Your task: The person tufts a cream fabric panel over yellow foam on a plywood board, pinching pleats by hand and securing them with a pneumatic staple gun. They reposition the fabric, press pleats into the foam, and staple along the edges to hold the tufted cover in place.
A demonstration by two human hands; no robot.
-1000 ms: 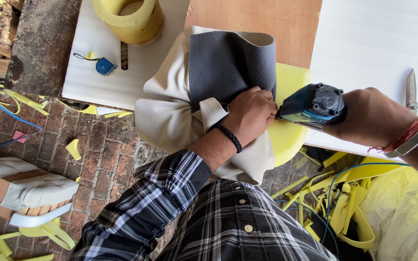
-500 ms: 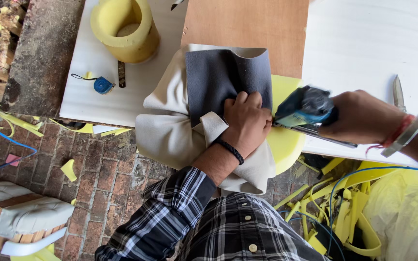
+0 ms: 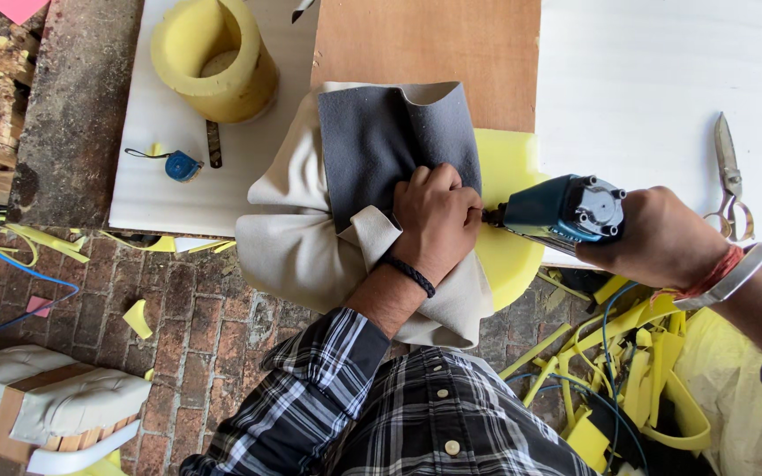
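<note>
Left hand (image 3: 438, 220) flat, fingers together, pressing beige cloth (image 3: 297, 247) down over yellow foam (image 3: 509, 256), grey backing (image 3: 390, 141) turned up just beyond the knuckles. Black band at the wrist. Right hand (image 3: 659, 238) wrapped tight around a blue stapler (image 3: 562, 211), nose touching the cloth edge just beside the left fingertips. Foam bulging out under the stapler and past the cloth toward the right hand. Brown board (image 3: 434, 40) beyond the cloth, white sheet (image 3: 663, 88) beyond the right hand, scissors (image 3: 727, 167) lying on it near the right wrist. Well left of the left hand: foam ring (image 3: 213, 62), small blue tape measure (image 3: 183, 165). Yellow offcuts (image 3: 628, 388) below the right arm, on brick floor (image 3: 187, 308).
</note>
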